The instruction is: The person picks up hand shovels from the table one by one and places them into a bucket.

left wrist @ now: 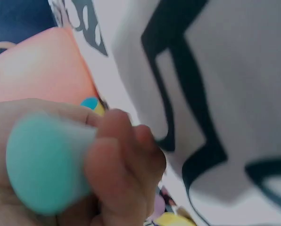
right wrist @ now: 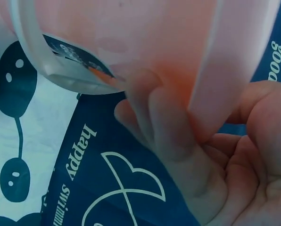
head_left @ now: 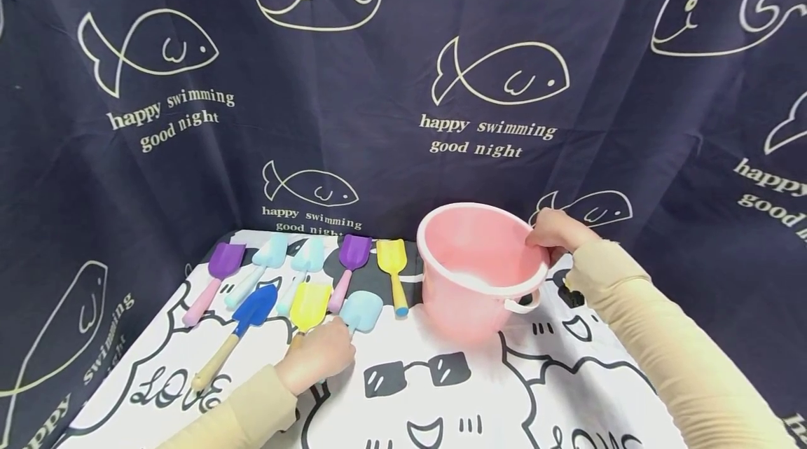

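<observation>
My left hand [head_left: 321,352] holds a toy shovel with a light blue scoop [head_left: 362,310], fingers wrapped about its handle. In the left wrist view, the handle's rounded teal end [left wrist: 39,165] sticks out of the fist. A yellow shovel [head_left: 311,303] lies right beside that hand, its handle partly hidden behind it. My right hand [head_left: 557,230] grips the rim of a pink bucket [head_left: 463,305] on its right side. In the right wrist view, the thumb and fingers [right wrist: 171,127] stand on opposite sides of the bucket wall. A pale handle [head_left: 523,303] hangs below the rim.
More toy shovels lie left of the bucket: purple [head_left: 225,260], light blue [head_left: 272,251], a second purple [head_left: 355,253], a second yellow [head_left: 392,256] and a blue one with a tan handle [head_left: 255,305]. A dark printed curtain [head_left: 378,99] hangs behind the white patterned tablecloth [head_left: 485,393].
</observation>
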Tool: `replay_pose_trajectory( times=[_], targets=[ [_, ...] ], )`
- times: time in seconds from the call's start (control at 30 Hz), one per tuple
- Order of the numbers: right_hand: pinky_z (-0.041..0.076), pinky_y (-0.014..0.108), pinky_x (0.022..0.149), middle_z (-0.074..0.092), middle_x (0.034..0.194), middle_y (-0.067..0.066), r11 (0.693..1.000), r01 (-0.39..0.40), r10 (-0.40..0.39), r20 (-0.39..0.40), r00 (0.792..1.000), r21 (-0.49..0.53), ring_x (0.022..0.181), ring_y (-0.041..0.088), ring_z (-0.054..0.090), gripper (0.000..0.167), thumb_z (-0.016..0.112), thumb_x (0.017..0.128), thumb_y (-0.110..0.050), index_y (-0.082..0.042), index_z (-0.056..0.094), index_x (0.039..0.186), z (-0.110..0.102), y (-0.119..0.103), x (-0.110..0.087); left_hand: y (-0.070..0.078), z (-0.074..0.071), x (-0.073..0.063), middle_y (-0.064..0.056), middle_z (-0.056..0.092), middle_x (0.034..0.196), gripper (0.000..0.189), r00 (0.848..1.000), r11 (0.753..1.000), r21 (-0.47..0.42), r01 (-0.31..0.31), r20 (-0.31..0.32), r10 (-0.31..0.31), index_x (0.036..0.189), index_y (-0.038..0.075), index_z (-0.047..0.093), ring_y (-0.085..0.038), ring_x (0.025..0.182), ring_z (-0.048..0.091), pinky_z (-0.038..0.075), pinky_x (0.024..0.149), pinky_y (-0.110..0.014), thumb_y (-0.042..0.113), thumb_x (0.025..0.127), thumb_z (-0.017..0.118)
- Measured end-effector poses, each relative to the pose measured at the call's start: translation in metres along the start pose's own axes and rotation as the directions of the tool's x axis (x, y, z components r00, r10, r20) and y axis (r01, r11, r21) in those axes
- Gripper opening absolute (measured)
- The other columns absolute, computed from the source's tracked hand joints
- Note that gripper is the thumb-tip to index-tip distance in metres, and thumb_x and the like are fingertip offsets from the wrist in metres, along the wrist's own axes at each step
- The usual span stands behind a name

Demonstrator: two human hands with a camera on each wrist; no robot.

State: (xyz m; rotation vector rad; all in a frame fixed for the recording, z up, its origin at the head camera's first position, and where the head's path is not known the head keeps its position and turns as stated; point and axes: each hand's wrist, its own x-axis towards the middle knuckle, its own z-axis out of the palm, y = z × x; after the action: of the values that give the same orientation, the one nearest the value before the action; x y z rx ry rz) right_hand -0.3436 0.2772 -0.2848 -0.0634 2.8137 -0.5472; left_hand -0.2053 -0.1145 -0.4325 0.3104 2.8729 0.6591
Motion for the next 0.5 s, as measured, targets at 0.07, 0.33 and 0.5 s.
replay_pose_trajectory(
  times=[0.07, 0.33, 0.5],
  targets=[
    [0.053, 0.030, 0.046, 0.061, 0.055, 0.013, 1.000, 0.011, -0.012, -0.022, 1.000, -0.014, 0.043, 0.018, 0.062, 0.016, 0.055, 0.076, -0.007, 0.008, 0.059, 0.073, 0.001, 0.001, 0.000, 0.000, -0.003, 0.001, -0.013, 0.056, 0.091, 0.029, 1.000, 0.999, 0.037, 0.023, -0.008, -0.022, 0.103, -0.012, 0.056, -0.019, 0.063, 0.051, 0.046, 0.056, -0.034, 0.012, 0.090, 0.048],
    [0.051, 0.028, 0.045, 0.059, 0.055, 0.011, 0.998, 0.042, -0.046, -0.068, 0.997, -0.055, 0.040, 0.015, 0.060, 0.015, 0.056, 0.075, -0.008, 0.005, 0.058, 0.067, 0.004, 0.000, -0.003, 0.003, -0.020, 0.005, -0.009, 0.049, 0.063, 0.028, 0.999, 0.986, 0.167, 0.026, -0.031, -0.021, 0.102, -0.011, 0.055, -0.019, 0.051, 0.048, 0.038, 0.045, -0.030, 0.015, 0.091, 0.055],
    [0.054, 0.033, 0.049, 0.060, 0.056, 0.013, 0.998, 0.017, -0.015, -0.025, 1.000, 0.066, 0.044, 0.021, 0.063, 0.014, 0.054, 0.075, -0.005, 0.008, 0.058, 0.072, 0.002, 0.001, -0.005, 0.009, -0.046, 0.003, -0.009, 0.056, 0.067, 0.041, 1.000, 0.985, 0.171, -0.008, -0.011, 0.010, 0.119, -0.010, 0.054, -0.019, 0.055, 0.051, 0.042, 0.050, -0.032, 0.020, 0.091, 0.059]
  ],
)
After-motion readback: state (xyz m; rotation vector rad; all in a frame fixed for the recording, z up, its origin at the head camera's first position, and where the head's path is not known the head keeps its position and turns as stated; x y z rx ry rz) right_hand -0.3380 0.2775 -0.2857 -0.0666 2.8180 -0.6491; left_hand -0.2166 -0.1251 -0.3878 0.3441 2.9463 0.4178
